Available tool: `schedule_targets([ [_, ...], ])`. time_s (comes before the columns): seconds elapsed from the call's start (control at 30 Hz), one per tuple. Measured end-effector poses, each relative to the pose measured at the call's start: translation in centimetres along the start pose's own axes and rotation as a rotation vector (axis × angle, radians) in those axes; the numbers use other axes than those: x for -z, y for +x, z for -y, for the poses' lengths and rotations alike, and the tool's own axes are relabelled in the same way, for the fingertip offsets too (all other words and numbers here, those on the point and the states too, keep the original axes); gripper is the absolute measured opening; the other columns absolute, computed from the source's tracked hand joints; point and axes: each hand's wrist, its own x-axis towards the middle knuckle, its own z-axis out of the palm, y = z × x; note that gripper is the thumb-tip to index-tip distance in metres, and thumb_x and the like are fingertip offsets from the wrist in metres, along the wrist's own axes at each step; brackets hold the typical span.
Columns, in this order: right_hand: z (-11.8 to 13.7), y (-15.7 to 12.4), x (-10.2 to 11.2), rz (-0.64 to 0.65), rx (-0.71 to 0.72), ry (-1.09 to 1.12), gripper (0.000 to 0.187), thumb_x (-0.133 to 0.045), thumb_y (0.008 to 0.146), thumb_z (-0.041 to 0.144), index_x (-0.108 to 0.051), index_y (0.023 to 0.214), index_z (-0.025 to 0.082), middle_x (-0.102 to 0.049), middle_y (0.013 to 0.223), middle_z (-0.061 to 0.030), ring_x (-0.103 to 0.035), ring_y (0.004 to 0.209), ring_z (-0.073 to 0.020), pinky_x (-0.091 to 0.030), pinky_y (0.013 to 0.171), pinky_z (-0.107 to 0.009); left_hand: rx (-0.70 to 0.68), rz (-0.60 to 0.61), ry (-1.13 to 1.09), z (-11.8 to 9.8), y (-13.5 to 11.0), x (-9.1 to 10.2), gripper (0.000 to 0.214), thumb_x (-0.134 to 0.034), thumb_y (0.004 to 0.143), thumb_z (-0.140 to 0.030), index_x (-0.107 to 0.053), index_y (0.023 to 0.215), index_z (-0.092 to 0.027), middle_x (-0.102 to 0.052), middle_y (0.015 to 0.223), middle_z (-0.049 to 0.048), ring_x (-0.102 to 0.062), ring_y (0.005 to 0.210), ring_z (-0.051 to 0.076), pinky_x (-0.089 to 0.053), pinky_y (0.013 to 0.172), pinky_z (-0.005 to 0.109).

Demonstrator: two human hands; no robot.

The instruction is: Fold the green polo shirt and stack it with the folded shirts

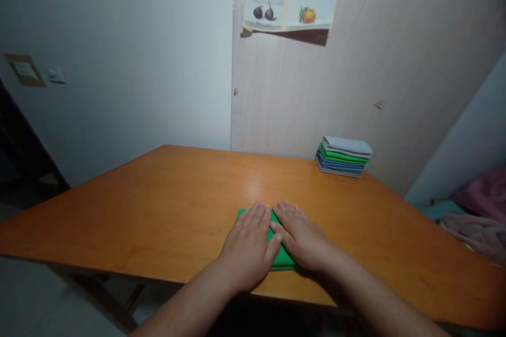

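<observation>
A folded green cloth [283,259] lies on the wooden table [158,205] near its front edge. Flat across its left part rests my left hand [251,245], fingers stretched out and pointing away from me. My right hand [302,237] lies flat over the cloth's right side, fingers extended too. Between the two hands a strip of green shows, and the thumbs are close together there. Most of the cloth is hidden under the palms and fingers.
At the table's back right corner stands a neat stack of folded cloths [343,157], grey on top, with green, blue and checked ones below. A fruit poster [290,0] hangs on the wall behind. Crumpled fabric [478,231] lies beyond the right edge.
</observation>
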Motion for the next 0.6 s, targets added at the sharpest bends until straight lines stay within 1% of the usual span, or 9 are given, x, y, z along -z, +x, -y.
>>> schedule_targets([
  [0.13, -0.1, -0.3, -0.4, -0.057, -0.007, 0.070, 0.062, -0.039, 0.102, 0.055, -0.048, 0.152, 0.018, -0.038, 0.160, -0.0119, -0.031, 0.151, -0.0293, -0.020, 0.126, -0.052, -0.017, -0.019, 0.023, 0.4, -0.1, -0.8, 0.067, -0.032, 0.103, -0.054, -0.043, 0.154, -0.013, -0.035, 0.162, 0.0156, -0.029, 0.152, 0.031, -0.027, 0.124, 0.054],
  [0.2, 0.0, -0.4, -0.5, -0.067, -0.012, 0.093, 0.062, -0.039, 0.103, 0.054, -0.048, 0.152, 0.019, -0.038, 0.160, -0.0115, -0.031, 0.151, -0.0292, -0.019, 0.126, -0.051, -0.030, -0.033, 0.044, 0.8, -0.1, -1.3, 0.067, -0.032, 0.102, -0.055, -0.043, 0.154, -0.014, -0.034, 0.162, 0.0148, -0.031, 0.152, 0.031, -0.028, 0.124, 0.054],
  [0.33, 0.1, -0.4, -0.4, -0.069, -0.022, 0.127, 0.061, -0.039, 0.103, 0.052, -0.049, 0.151, 0.016, -0.039, 0.159, -0.0130, -0.032, 0.151, -0.0302, -0.018, 0.126, -0.051, -0.050, -0.063, 0.076, 1.6, -0.2, -2.1, 0.065, -0.034, 0.102, -0.054, -0.045, 0.153, -0.015, -0.036, 0.162, 0.0137, -0.034, 0.150, 0.031, -0.030, 0.123, 0.054],
  [0.47, 0.0, -0.3, -0.3, -0.064, -0.009, 0.124, 0.061, -0.037, 0.103, 0.051, -0.049, 0.152, 0.015, -0.040, 0.159, -0.0132, -0.031, 0.151, -0.0300, -0.018, 0.126, -0.050, -0.064, -0.065, 0.093, 1.6, -0.1, -1.9, 0.065, -0.037, 0.101, -0.054, -0.045, 0.153, -0.015, -0.036, 0.161, 0.0140, -0.034, 0.150, 0.031, -0.029, 0.123, 0.054],
  [0.6, -0.3, 0.1, -0.4, -0.059, -0.010, 0.115, 0.059, -0.035, 0.104, 0.048, -0.051, 0.150, 0.015, -0.042, 0.158, -0.0133, -0.032, 0.151, -0.0289, -0.020, 0.125, -0.050, -0.030, 0.013, 0.093, 1.0, 0.2, -1.0, 0.066, -0.037, 0.101, -0.052, -0.042, 0.154, -0.013, -0.034, 0.163, 0.0149, -0.030, 0.152, 0.031, -0.024, 0.125, 0.054],
])
